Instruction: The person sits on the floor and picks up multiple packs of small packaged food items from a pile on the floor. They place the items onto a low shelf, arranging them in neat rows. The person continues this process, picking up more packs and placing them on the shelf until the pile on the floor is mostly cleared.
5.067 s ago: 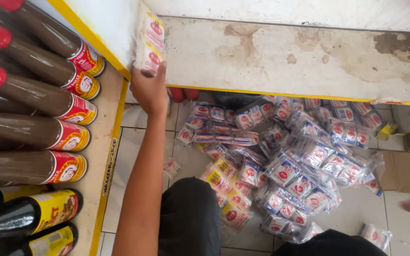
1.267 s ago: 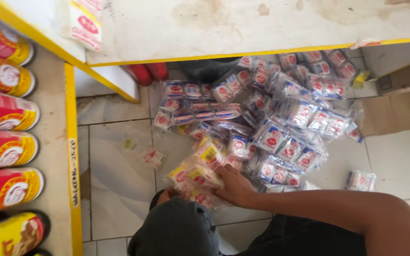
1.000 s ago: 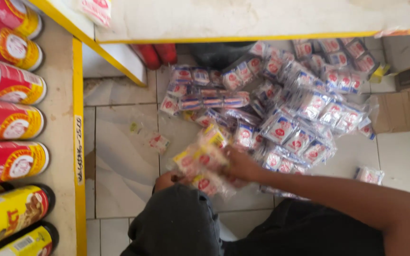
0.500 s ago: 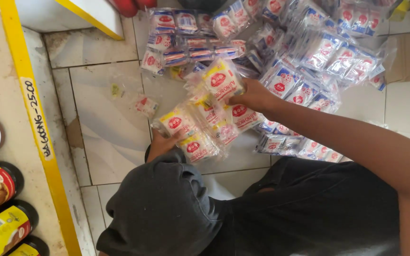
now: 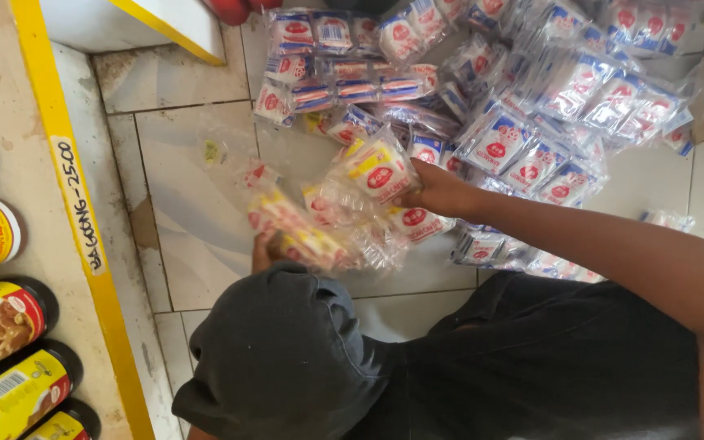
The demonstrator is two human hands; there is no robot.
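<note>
Between both hands' grip [image 5: 437, 189], yellow sachets [image 5: 344, 216] hang.

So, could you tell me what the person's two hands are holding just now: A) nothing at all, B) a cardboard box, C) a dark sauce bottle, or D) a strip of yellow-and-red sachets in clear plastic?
D: the right hand and left hand grip a strip of yellow-and-red sachets above the tiled floor.

Hands [image 5: 437, 191] on yellow sachet strip [image 5: 344, 212]
</note>
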